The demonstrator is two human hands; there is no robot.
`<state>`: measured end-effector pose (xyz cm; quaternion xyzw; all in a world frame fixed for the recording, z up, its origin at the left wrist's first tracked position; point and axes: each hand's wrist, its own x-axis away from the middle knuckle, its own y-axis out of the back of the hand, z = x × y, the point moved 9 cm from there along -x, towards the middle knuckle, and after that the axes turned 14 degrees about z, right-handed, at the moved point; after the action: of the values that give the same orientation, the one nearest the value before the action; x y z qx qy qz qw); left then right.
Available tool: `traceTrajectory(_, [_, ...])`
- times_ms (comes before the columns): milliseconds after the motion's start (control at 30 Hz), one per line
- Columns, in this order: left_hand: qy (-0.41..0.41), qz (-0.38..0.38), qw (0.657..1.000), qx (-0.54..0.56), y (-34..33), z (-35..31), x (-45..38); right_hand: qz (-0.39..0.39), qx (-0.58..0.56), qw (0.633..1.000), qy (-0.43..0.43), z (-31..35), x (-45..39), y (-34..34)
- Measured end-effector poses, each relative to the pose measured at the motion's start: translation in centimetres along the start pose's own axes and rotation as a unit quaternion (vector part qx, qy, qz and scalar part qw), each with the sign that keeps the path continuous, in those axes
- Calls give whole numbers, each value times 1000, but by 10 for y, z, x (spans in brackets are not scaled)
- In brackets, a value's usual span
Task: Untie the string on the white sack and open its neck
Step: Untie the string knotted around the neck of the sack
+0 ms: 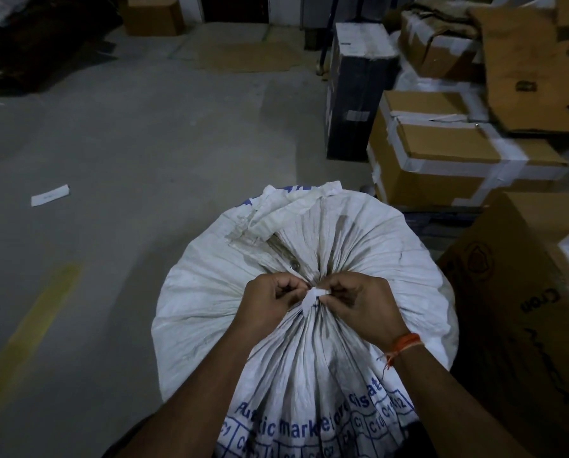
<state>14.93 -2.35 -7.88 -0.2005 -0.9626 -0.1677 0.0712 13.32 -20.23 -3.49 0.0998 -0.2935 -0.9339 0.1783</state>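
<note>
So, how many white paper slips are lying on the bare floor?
1. The paper slip lies on the grey floor, left of the white sack. Boxes on the right may hide others.

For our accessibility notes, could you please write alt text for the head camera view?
Two bare hands, left hand and right hand, pinch a white string at the gathered neck of a full white sack with blue print. The sack stands on a grey floor, with taped cardboard boxes stacked to the right.
</note>
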Motion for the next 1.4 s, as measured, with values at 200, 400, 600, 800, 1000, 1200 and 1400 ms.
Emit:
traceTrajectory(200, [10,2,1000,18,0,7,-1,-9,12,1000,14,4,-2,-1])
traceTrajectory(400, [19,-25,999,22,-4,6,0,-20,28,999,5,0,-3,-5])
traceTrajectory(600, [4,-24,999,35,-8,1,0,-20,18,1000,10,6,-3,-7])
traceTrajectory(800, [-4,1,999,36,-5,2,-3,-35,-3,999,-9,2,-1,-2])
traceTrajectory(1000, [18,16,1000,-5,6,7,1,-40,-50,998,-28,-1,-1,-3])
traceTrajectory(1200, [30,5,999,25,0,10,2,-36,-65,997,-36,-6,-1,-6])
traceTrajectory(1400, [33,-18,999,2,-3,9,2,-39,-78,996,-31,-8,1,-7])
